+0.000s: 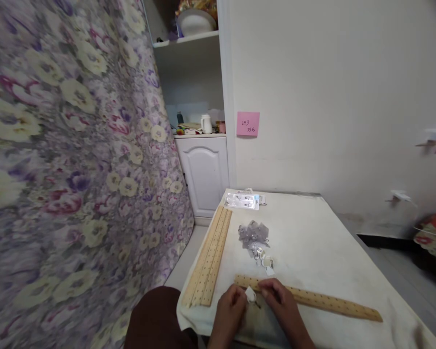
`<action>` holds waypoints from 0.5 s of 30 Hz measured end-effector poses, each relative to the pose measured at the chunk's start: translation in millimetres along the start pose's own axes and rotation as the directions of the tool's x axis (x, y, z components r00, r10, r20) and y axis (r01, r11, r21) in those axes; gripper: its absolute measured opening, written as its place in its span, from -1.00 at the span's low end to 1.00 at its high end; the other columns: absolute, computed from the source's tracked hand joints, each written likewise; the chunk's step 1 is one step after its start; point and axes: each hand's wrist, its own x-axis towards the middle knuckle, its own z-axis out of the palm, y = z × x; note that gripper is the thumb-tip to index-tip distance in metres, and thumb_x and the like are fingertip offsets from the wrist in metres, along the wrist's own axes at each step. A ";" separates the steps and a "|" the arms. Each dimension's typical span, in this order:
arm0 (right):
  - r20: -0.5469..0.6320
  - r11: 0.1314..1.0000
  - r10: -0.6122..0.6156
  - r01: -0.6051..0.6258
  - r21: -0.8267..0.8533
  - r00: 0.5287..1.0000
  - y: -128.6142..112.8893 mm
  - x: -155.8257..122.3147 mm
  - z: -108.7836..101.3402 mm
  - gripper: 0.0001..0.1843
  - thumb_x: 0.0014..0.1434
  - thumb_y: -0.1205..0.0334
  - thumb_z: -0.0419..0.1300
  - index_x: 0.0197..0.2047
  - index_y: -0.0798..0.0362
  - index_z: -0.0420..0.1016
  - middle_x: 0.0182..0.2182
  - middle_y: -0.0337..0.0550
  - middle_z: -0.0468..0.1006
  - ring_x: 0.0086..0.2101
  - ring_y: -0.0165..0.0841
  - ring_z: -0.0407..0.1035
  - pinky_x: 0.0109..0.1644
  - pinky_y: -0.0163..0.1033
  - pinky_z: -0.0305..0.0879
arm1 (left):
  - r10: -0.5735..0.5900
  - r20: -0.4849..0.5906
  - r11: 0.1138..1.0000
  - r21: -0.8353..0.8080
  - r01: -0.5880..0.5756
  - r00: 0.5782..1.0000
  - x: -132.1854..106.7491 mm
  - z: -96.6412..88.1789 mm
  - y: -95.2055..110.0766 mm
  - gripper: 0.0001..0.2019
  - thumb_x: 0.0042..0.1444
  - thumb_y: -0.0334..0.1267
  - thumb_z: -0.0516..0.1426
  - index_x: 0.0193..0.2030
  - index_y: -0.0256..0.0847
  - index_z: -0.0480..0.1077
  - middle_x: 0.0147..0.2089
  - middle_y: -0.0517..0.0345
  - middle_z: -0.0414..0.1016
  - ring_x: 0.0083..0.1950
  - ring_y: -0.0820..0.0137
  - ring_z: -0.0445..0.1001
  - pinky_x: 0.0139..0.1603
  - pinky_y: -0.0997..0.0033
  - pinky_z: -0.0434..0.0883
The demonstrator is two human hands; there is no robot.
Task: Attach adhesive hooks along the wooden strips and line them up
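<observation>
My left hand (230, 310) is closed in a pinch at the edge of a small white piece (251, 293), which looks like a tag or backing card. A small dark metallic bit (257, 304) shows just below it. My right hand (281, 304) is also pinched, close to the white piece and over a wooden strip with rows of holes (334, 301). What its fingertips hold, if anything, is too small to make out. Beyond the strip lie several small white and shiny pieces (263, 257) and a heap of small grey transparent packets (254, 232).
Several more perforated wooden strips (210, 261) lie side by side along the table's left edge. Clear plastic packaging (241, 200) rests at the far end of the cloth-covered table (305, 232). A floral curtain (87, 169) hangs at left; a white cabinet (205, 174) stands behind.
</observation>
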 end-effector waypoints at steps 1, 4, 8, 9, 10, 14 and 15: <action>0.021 1.000 0.008 -0.008 -0.012 1.000 -0.5 2.5 -0.8 -0.78 0.06 0.12 0.11 -0.30 0.05 0.49 -0.35 -0.11 0.56 -0.28 -0.22 0.40 -0.18 -0.19 0.27 | 0.028 0.016 0.996 0.081 -0.030 0.999 0.8 -2.1 1.9 -0.84 -0.02 -0.18 0.04 -0.53 -0.19 0.24 -0.63 0.35 0.21 -0.58 0.52 0.18 -0.57 0.53 0.09; 0.098 0.999 0.032 -0.028 -0.041 0.995 -1.2 7.7 -0.2 -0.78 0.02 0.09 0.16 -0.37 0.06 0.50 -0.43 -0.15 0.55 -0.35 -0.25 0.39 -0.25 -0.22 0.27 | 0.094 0.073 0.962 0.249 -0.110 0.993 1.9 -6.1 5.7 -0.87 -0.04 -0.27 0.03 -0.55 -0.20 0.26 -0.58 0.31 0.24 -0.48 0.48 0.22 -0.47 0.51 0.12; 0.153 0.997 0.061 -0.053 -0.054 0.986 4.0 9.3 3.4 -0.86 -0.03 0.18 0.18 -0.45 0.08 0.46 -0.53 -0.24 0.48 -0.46 -0.36 0.32 -0.36 -0.30 0.21 | 0.102 0.093 0.948 0.291 -0.125 0.990 0.1 -7.2 7.3 -0.88 -0.03 -0.29 0.01 -0.55 -0.20 0.24 -0.56 0.30 0.23 -0.46 0.48 0.20 -0.44 0.51 0.11; 0.150 0.996 0.071 -0.062 -0.062 0.986 6.3 9.4 4.0 -0.87 -0.04 0.20 0.18 -0.47 0.08 0.45 -0.56 -0.26 0.46 -0.48 -0.38 0.30 -0.39 -0.32 0.19 | 0.097 0.096 0.949 0.291 -0.121 0.991 -0.4 -7.2 7.3 -0.88 -0.03 -0.29 0.01 -0.55 -0.19 0.23 -0.56 0.30 0.22 -0.46 0.48 0.20 -0.44 0.51 0.11; 0.147 0.995 0.079 -0.069 -0.072 0.986 8.5 9.5 4.4 -0.89 -0.06 0.21 0.19 -0.49 0.09 0.43 -0.59 -0.28 0.43 -0.50 -0.40 0.27 -0.42 -0.34 0.16 | 0.091 0.102 0.950 0.291 -0.117 0.991 -0.9 -7.2 7.1 -0.88 -0.04 -0.28 0.02 -0.55 -0.19 0.22 -0.56 0.30 0.21 -0.46 0.48 0.19 -0.45 0.52 0.10; 0.187 0.995 0.085 -0.075 -0.059 0.979 12.3 9.8 5.3 -0.92 -0.09 0.25 0.18 -0.49 0.09 0.43 -0.62 -0.33 0.38 -0.53 -0.44 0.23 -0.44 -0.37 0.11 | 0.078 0.130 0.948 0.298 -0.114 0.988 -2.1 -7.5 4.5 -0.88 -0.04 -0.28 0.01 -0.55 -0.19 0.20 -0.57 0.31 0.19 -0.47 0.49 0.17 -0.45 0.51 0.09; 0.209 0.996 0.083 -0.075 -0.049 0.974 11.5 9.9 5.5 -0.91 -0.09 0.25 0.17 -0.48 0.09 0.44 -0.62 -0.33 0.38 -0.53 -0.44 0.22 -0.44 -0.37 0.10 | 0.074 0.129 0.947 0.301 -0.110 0.989 -2.3 -7.6 3.1 -0.87 -0.04 -0.28 0.01 -0.56 -0.19 0.20 -0.57 0.31 0.19 -0.47 0.49 0.17 -0.45 0.51 0.09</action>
